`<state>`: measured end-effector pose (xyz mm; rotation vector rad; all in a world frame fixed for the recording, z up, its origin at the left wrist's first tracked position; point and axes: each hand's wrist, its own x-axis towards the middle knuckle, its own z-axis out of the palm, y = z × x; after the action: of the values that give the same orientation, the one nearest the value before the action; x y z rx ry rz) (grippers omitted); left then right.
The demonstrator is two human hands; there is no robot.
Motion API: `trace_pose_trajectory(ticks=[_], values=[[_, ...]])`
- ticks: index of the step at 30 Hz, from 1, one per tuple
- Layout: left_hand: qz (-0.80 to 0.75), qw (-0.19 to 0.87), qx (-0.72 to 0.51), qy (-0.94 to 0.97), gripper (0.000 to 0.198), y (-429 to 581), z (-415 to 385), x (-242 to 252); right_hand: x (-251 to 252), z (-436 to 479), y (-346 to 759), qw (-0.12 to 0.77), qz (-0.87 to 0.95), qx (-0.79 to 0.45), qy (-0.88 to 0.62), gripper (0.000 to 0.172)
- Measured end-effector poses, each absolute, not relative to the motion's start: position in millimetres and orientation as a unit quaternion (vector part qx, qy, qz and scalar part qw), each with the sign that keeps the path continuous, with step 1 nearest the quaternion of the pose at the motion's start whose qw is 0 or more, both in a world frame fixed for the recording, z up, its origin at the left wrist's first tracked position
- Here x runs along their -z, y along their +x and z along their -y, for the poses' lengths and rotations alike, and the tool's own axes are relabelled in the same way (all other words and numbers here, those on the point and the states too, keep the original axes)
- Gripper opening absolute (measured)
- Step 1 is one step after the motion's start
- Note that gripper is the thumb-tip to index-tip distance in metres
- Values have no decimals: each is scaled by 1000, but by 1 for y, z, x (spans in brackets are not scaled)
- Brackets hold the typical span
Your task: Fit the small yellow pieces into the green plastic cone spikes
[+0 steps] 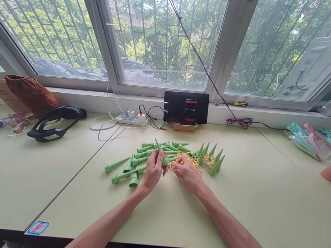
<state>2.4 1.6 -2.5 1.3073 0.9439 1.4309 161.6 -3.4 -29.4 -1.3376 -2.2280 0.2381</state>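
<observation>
My left hand is closed around a green plastic watering spike, whose tip points up and to the left and whose wide socket faces my right hand. My right hand is at the near edge of a pile of small yellow plastic pieces, its fingers drawn together; whatever is between the fingertips is too small to make out. Several more green spikes lie loosely left of and behind my left hand. On the right, other green cones stand upright on their wide ends, around the yellow pieces.
Behind the pile, a black tablet-like screen and a phone showing a timer lean on a stand. A power strip with cables and a black headset are to the left. Bagged pastel items lie far right.
</observation>
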Motion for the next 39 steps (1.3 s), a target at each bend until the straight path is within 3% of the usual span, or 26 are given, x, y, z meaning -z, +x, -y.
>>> trace_pose_trajectory(ticks=[12, 25, 32, 39], values=[[-393, 474, -565, 549, 31, 2, -1, 4, 27, 4, 157, 245, 837, -77, -484, 21], [-405, 475, -555, 549, 33, 3, 1, 4, 25, 8, 155, 235, 859, -102, -443, 11], [-401, 477, -557, 549, 33, 4, 1, 3, 23, 12, 155, 252, 856, -102, -440, 17], [-407, 475, -549, 555, 32, 2, 0, 5, 19, 10, 157, 291, 831, -113, -461, 9]])
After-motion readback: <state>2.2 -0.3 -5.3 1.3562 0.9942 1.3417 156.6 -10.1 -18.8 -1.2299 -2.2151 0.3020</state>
